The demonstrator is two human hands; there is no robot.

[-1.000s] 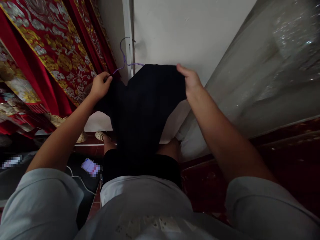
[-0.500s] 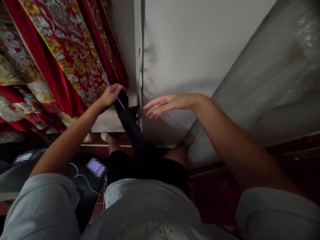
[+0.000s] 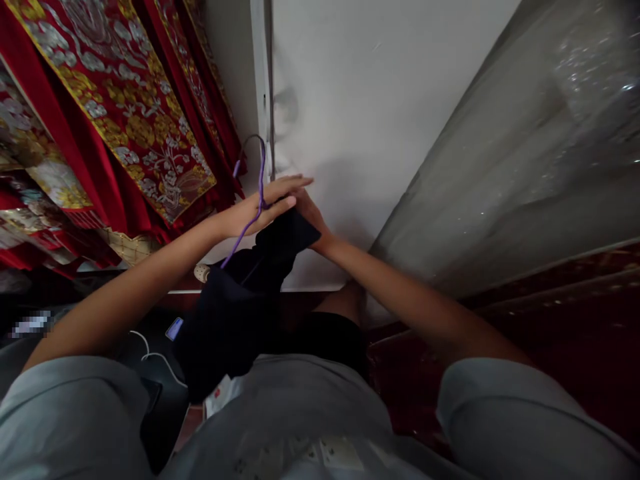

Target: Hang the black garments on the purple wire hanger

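Note:
A dark garment hangs in front of my chest, bunched at its top. A thin purple hanger rises from it, hook up, and its neck crosses my left hand. That hand lies over the top of the garment with its fingers stretched to the right, and it seems to hold the hanger by the neck. My right hand is just beneath, partly hidden by the left hand's fingers, and grips the garment's upper edge. The two hands touch.
Red and gold embroidered fabrics hang at the left. A white wall with a vertical frame edge stands ahead. Sheer glittery cloth fills the right. On the dark floor lie a lit phone and a white cable.
My right hand let go of the spread garment, swung open to the left, and now grips its bunched top under my left hand. The hanger's hook points up.

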